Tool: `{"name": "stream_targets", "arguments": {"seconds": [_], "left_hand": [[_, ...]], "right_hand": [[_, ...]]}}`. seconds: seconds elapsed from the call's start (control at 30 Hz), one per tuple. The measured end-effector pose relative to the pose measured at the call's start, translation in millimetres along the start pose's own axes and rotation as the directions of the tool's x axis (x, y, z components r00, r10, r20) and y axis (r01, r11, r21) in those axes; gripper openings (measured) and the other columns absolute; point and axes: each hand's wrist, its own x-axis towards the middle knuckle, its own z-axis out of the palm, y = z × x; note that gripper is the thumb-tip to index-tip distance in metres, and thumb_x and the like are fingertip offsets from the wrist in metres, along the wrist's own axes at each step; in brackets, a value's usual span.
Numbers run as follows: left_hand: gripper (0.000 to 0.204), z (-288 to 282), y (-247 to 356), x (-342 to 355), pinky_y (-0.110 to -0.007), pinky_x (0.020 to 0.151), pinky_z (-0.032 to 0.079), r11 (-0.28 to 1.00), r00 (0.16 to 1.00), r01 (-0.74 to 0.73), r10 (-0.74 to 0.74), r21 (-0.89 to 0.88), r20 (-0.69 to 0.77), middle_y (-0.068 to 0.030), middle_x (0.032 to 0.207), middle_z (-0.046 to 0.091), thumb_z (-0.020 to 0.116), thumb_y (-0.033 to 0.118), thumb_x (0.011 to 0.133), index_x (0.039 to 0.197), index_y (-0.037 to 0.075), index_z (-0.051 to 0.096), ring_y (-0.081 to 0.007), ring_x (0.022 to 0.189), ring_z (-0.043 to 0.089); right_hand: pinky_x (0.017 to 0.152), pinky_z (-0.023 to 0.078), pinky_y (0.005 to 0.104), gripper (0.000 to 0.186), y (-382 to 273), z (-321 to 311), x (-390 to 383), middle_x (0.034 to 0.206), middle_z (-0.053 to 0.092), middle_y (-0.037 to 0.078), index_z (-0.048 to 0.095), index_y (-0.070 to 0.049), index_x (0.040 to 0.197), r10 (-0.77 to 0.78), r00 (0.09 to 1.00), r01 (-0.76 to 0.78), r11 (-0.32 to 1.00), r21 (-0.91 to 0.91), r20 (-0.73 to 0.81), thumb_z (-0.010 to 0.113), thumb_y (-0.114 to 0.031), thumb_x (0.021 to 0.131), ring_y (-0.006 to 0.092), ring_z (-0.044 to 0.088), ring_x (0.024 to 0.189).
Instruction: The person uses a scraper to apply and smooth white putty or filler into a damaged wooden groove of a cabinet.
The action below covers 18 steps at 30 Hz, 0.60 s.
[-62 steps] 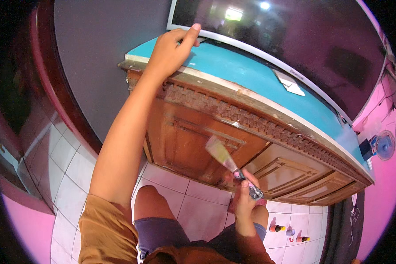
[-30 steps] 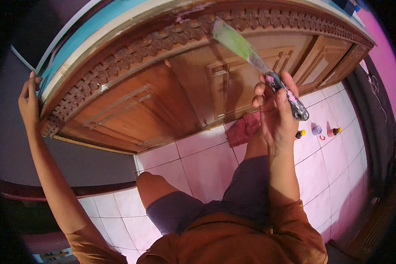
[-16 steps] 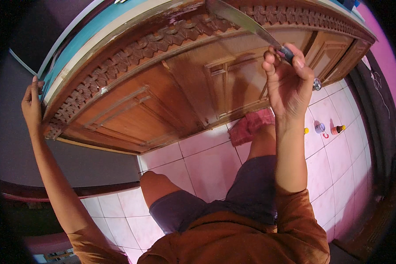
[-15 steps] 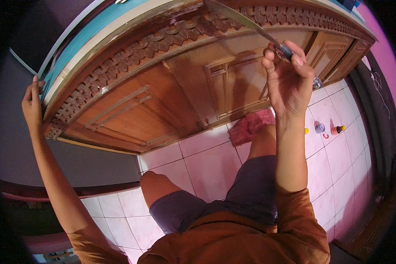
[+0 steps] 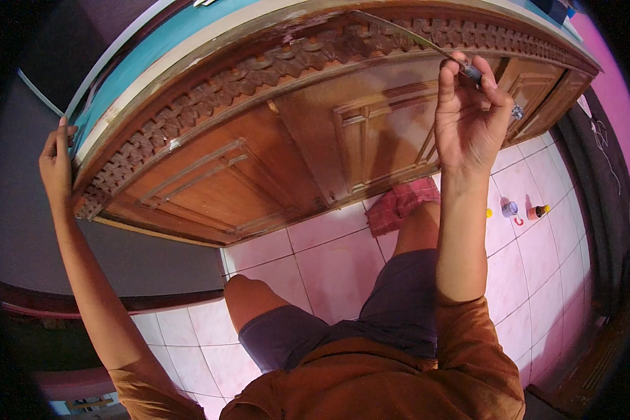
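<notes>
In my right hand point(image 5: 472, 119), raised in front of the carved wooden panel, is a knife point(image 5: 409, 36) with a long thin blade. Its handle looks wrapped and partly shows between my fingers. The blade slants up and left, its tip near the panel's top edge, over or against the carved leaf-like trim point(image 5: 259, 77); contact is unclear. At the far left my left hand point(image 5: 56, 157) rests on the panel's end beside a teal strip point(image 5: 122, 70), fingers mostly stretched, holding no tool. Pale worn patches mark the wooden panel point(image 5: 304, 150).
A red cloth point(image 5: 395, 206) lies on the tiled floor point(image 5: 336, 273) by my knee. To the right stand a small jar point(image 5: 509, 209) and a dark bottle with a yellow cap point(image 5: 537, 212). A white cable point(image 5: 600, 136) hangs at the far right.
My right hand has moved a little to the right, and the knife's blade has turned more edge-on, its tip shifting right and slightly down. My left hand stays almost in place.
</notes>
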Motion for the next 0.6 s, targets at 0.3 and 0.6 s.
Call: {"name": "stream_targets", "arguments": {"seconds": [0.3, 0.6], "left_hand": [[0.057, -0.7, 1.4, -1.1, -0.045, 0.099, 0.042, 1.0, 1.0, 0.024, -0.024, -0.011, 0.002, -0.0144, 0.109, 0.069, 0.057, 0.058, 0.09, 0.108, 0.007, 0.073, -0.0289, 0.11, 0.061], [0.052, 2.0, 3.6, -0.8, -0.041, 0.099, 0.042, 1.0, 1.0, -0.004, 0.004, -0.021, 0.008, -0.0126, 0.106, 0.07, 0.057, 0.055, 0.092, 0.106, 0.007, 0.074, -0.026, 0.108, 0.061]], "right_hand": [[0.092, 0.057, 0.0461, 0.026, 33.4, 18.9, -7.6, 0.107, 0.064, 0.024, 0.061, 0.006, 0.106, 0.043, 0.998, -0.043, 0.999, 0.01, -0.042, 0.053, -0.01, 0.088, 0.0357, 0.067, 0.096], [0.091, 0.058, 0.0422, 0.028, 26.5, 15.7, -7.9, 0.107, 0.064, 0.023, 0.059, 0.006, 0.107, -0.008, 0.995, 0.011, 0.999, 0.03, -0.102, 0.055, -0.015, 0.089, 0.0324, 0.066, 0.096]]}}
